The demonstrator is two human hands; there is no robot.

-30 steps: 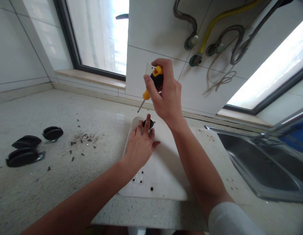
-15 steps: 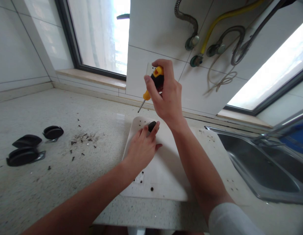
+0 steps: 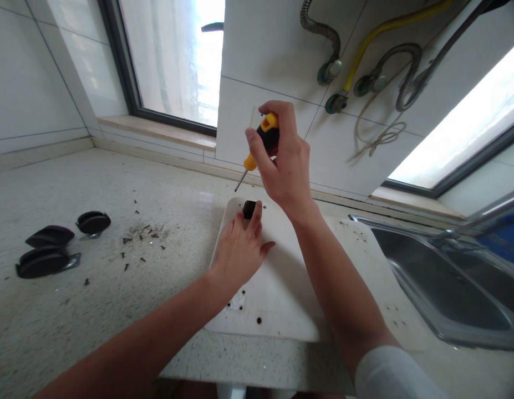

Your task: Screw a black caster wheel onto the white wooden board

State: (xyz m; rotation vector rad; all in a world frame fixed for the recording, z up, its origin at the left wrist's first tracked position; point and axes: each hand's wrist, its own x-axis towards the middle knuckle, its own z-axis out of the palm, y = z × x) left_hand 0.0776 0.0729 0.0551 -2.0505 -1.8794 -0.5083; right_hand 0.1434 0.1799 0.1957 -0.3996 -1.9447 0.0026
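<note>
My right hand is wrapped round a yellow-and-black screwdriver, held in the air with its tip pointing down toward the far left corner of a white board. Behind those fingers is a pale, see-through strip I cannot make out clearly. On the board, my left hand lies palm down and grips a black caster wheel between its fingers near the far edge; its mounting plate is mostly hidden. Small dark holes dot the board near its corners.
Left on the speckled counter are three black casters and several scattered dark screws with debris. A steel sink with a faucet is at the right. Pipes and a yellow hose run along the tiled wall.
My left hand's fingers have shifted the caster slightly left and away from me, toward the board's far edge, and it appears turned. The screwdriver stays nearly still in my right hand.
</note>
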